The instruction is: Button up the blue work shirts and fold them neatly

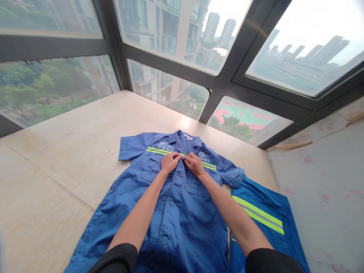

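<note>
A blue short-sleeved work shirt (187,220) lies spread face up, its collar pointing away from me. Yellow-green reflective tape crosses its chest, with pale printing above. Down the front placket several buttons are fastened, among them a lower button (164,240). My left hand (170,162) pinches the placket edge just below the collar opening. Close beside it, on the other side of the front, my right hand (194,163) pinches the cloth too. The fingertips of both hands nearly meet at the chest tape, and the button between them is mostly hidden.
A second blue garment (264,212) with a wide reflective band lies at the right, partly under the shirt's sleeve. The pale stone ledge (57,167) ends at dark window frames (170,72) at the back. A flower-patterned wall (321,189) borders the right side.
</note>
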`<state>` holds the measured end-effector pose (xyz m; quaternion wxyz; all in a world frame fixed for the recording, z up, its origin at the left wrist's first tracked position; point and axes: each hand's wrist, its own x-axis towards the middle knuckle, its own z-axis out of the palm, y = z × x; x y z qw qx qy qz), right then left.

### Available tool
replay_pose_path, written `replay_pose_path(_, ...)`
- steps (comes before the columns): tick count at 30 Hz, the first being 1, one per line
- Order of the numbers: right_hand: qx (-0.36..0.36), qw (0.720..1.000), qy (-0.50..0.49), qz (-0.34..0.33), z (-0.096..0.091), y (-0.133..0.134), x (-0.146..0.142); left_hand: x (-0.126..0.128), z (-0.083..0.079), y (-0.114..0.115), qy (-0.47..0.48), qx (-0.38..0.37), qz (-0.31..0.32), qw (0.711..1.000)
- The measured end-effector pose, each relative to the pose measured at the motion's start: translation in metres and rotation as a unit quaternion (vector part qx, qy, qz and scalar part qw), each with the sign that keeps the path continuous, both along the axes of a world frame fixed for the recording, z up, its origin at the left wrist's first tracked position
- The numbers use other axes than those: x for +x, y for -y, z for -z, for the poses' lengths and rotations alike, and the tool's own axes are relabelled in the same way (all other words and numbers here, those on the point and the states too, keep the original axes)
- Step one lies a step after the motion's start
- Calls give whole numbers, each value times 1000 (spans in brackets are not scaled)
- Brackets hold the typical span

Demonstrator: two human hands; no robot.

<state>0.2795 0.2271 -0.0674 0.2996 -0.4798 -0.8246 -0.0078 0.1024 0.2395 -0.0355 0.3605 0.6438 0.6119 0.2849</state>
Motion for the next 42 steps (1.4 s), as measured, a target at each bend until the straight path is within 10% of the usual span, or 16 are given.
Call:
replay_pose_path(21,2,1000,16,10,-3,-1,-2,-6,2,-2,67,-54,69,994)
replay_pose_path(42,-29,999,25,-16,-3,-2,-1,5,-7,13,-77,7,22,997)
